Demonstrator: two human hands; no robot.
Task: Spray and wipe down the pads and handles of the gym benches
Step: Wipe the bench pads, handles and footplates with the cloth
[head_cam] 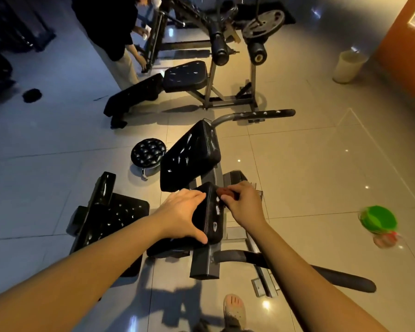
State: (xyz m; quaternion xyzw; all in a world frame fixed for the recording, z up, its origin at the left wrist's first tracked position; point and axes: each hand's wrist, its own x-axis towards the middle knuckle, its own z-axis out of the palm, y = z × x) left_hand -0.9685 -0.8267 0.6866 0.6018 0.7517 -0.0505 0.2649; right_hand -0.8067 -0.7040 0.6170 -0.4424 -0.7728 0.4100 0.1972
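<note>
In front of me stands a bench with a small black seat pad (212, 216) and a larger tilted back pad (189, 156), both flecked with white spots. My left hand (182, 214) lies over the left side of the seat pad, fingers spread and thumb along its near edge. My right hand (242, 200) pinches a reddish-brown cloth (227, 191) against the pad's far right corner. Padded handles stick out at the far right (264, 114) and at the near right (333, 275).
A second black bench (106, 216) lies to the left and a round tufted stool (148, 152) beyond it. A third bench (185, 76) and weight rack stand farther back, where another person (110, 27) bends. A green object (379, 220) sits on the floor right, a white bin (349, 67) far right.
</note>
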